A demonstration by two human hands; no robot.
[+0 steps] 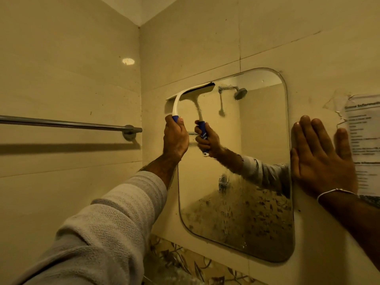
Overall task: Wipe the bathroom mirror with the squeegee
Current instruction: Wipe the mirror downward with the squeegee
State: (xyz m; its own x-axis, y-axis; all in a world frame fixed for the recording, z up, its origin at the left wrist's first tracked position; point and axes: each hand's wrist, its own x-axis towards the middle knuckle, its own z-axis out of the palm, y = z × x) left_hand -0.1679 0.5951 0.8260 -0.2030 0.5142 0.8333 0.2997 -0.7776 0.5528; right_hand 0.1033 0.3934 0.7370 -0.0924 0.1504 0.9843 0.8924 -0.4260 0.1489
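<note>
Our left hand [175,138] grips the squeegee [191,92] at the mirror's [257,161] top-left corner; right hand [320,159] lies flat, bracing. We should pull straight down, pressing evenly.

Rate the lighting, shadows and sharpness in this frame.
Head view: dim yellow light; the towel bar casts a hard shadow below it; a glare spot on the left wall; wide-angle bending at the edges; the notice is too blurred to read.

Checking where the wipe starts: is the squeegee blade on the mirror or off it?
On it. The squeegee blade lies against the mirror at its top left corner, meeting its own reflection, with the left hand gripping the handle.
</note>
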